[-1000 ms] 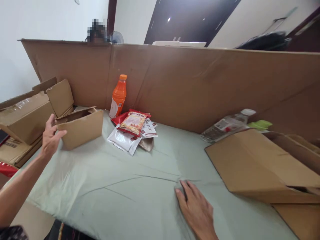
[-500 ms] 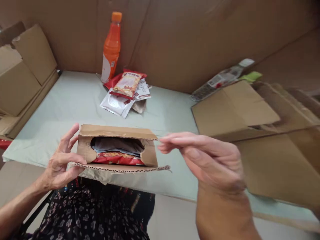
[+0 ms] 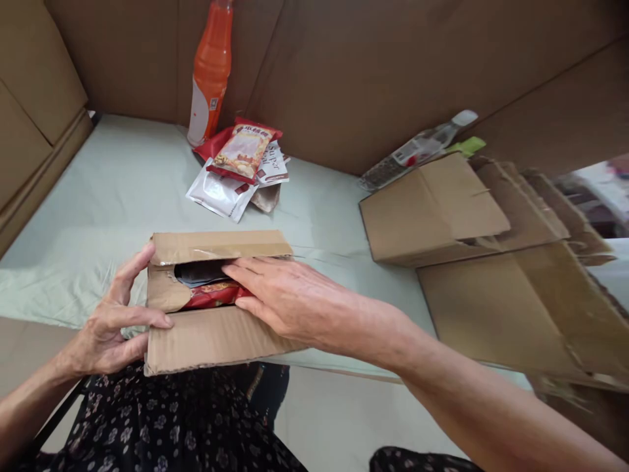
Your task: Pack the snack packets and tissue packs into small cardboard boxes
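Observation:
A small cardboard box [image 3: 196, 344] lies at the table's front edge, its opening facing me and its front flap folded out toward me. Gripping its left end is my left hand [image 3: 115, 318], thumb and fingers against the cardboard. Across the right half of the opening rests my right hand [image 3: 289, 298], flat with fingers stretched out, the fingertips at the contents. Inside, a red packet [image 3: 213, 295] sits below dark, flat layered material [image 3: 201, 271] whose kind I cannot make out. The right end of the opening is hidden behind my right hand.
An orange drink bottle [image 3: 211, 72] stands at the back beside a pile of snack packets [image 3: 246, 152] and a silvery sachet [image 3: 221, 191]. To the right are a clear bottle [image 3: 417, 149] and cardboard boxes [image 3: 437, 203]. More cardboard [image 3: 39, 98] stands at left.
My right hand has moved left from beside the box onto its opening. The box's front flap now shows its broad face. My left hand keeps its hold, and the view has shifted.

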`<state>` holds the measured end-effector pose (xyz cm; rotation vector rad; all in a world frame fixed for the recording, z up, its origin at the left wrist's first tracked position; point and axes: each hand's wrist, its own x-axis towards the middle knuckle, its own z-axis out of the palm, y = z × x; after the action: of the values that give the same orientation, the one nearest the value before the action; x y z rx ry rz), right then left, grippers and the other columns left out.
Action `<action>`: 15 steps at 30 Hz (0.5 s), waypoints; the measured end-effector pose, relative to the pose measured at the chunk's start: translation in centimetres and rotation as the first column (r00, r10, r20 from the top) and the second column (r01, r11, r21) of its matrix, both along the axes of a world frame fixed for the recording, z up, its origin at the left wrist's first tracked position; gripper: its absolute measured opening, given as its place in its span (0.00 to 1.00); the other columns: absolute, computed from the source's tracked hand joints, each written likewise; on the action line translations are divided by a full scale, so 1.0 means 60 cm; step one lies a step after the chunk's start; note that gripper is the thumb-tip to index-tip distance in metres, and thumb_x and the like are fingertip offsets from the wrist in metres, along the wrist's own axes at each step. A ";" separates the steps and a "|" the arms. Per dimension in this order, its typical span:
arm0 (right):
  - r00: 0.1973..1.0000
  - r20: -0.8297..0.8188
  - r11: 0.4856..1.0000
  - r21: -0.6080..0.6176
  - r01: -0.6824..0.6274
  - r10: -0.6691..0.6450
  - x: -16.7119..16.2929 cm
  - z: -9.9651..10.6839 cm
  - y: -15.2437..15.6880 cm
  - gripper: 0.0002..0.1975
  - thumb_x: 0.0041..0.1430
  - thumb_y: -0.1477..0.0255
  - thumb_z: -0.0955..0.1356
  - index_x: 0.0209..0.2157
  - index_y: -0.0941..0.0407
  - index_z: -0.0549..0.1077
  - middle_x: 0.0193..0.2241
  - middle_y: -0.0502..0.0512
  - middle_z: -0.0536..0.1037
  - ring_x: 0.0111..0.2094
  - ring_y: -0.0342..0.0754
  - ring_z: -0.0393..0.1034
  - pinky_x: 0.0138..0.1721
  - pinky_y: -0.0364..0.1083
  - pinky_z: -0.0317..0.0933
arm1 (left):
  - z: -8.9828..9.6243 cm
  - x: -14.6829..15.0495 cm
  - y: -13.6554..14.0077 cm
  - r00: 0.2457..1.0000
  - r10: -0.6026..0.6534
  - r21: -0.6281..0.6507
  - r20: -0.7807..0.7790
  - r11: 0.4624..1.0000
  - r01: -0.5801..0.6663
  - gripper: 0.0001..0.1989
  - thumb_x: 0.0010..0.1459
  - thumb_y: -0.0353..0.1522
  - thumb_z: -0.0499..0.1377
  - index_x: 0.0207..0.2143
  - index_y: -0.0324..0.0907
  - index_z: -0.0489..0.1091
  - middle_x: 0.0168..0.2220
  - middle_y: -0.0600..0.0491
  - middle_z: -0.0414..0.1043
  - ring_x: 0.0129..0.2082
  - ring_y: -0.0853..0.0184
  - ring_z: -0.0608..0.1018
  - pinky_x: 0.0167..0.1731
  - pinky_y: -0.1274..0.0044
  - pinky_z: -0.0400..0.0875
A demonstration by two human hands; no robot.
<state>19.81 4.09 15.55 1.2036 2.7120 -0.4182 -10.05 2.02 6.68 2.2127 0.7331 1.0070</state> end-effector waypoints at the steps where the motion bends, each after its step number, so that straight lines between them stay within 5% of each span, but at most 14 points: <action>1: 0.999 0.038 1.000 0.020 0.009 -0.010 -0.003 0.000 -0.001 0.14 0.71 0.74 0.64 0.54 0.59 0.75 0.54 0.66 0.80 0.48 0.57 0.79 0.45 0.52 0.74 | 0.001 0.000 0.003 1.000 -0.010 -0.001 -0.002 1.000 0.010 0.09 0.68 0.32 0.60 0.46 0.54 0.79 0.78 0.63 0.40 0.78 0.55 0.48 0.75 0.57 0.51; 6: 0.979 0.196 0.998 0.030 0.047 -0.052 -0.024 -0.003 0.001 0.18 0.66 0.83 0.64 0.54 0.58 0.75 0.47 0.62 0.83 0.43 0.56 0.81 0.41 0.51 0.70 | -0.012 -0.007 0.028 1.000 -0.009 0.011 0.022 1.000 0.009 0.17 0.68 0.37 0.62 0.57 0.62 0.73 0.79 0.64 0.34 0.78 0.53 0.46 0.74 0.51 0.51; 9: 0.980 0.185 0.998 0.018 0.063 -0.065 -0.034 -0.008 0.004 0.15 0.64 0.84 0.65 0.48 0.57 0.77 0.41 0.59 0.85 0.38 0.55 0.81 0.34 0.49 0.65 | -0.040 -0.022 0.059 0.998 0.046 -0.034 0.030 0.998 -0.045 0.46 0.60 0.53 0.67 0.74 0.63 0.49 0.79 0.54 0.30 0.77 0.44 0.45 0.72 0.45 0.51; 11: 0.985 0.151 0.996 0.035 0.081 -0.085 -0.036 -0.017 0.005 0.13 0.62 0.84 0.66 0.43 0.57 0.78 0.38 0.58 0.85 0.35 0.53 0.80 0.32 0.48 0.62 | -0.061 -0.032 0.079 0.999 0.025 -0.100 -0.029 0.995 -0.028 0.61 0.53 0.60 0.67 0.76 0.59 0.34 0.79 0.46 0.30 0.77 0.39 0.46 0.70 0.43 0.52; 15: 0.994 0.017 0.987 0.125 0.103 -0.106 -0.025 -0.053 0.004 0.11 0.59 0.85 0.67 0.37 0.58 0.79 0.33 0.57 0.85 0.34 0.51 0.79 0.34 0.46 0.63 | -0.091 -0.037 0.097 0.987 -0.046 -0.161 -0.157 0.987 0.020 0.70 0.52 0.57 0.70 0.75 0.54 0.21 0.79 0.39 0.33 0.74 0.35 0.52 0.67 0.44 0.60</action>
<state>18.32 4.34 12.39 1.3784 2.6986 -0.2483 -12.24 7.83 1.21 2.1759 0.8155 0.7336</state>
